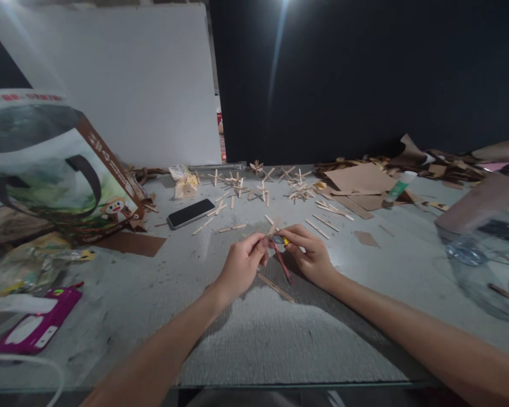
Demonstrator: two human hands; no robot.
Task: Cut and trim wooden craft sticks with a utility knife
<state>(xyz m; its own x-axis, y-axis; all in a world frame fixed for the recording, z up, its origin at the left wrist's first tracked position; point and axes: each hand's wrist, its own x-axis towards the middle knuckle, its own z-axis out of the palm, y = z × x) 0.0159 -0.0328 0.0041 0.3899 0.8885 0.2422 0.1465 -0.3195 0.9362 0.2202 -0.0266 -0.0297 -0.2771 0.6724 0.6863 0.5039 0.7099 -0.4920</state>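
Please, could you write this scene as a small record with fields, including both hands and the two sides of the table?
Left hand: pinches a wooden stick
Right hand: holds a yellow-and-grey object, kind unclear
Between hands: slim red object, slanting
Beyond hands: scattered wooden sticks, some crossed
Left side: black phone, purple device, printed package
Right side: cardboard pieces, green-and-white tube
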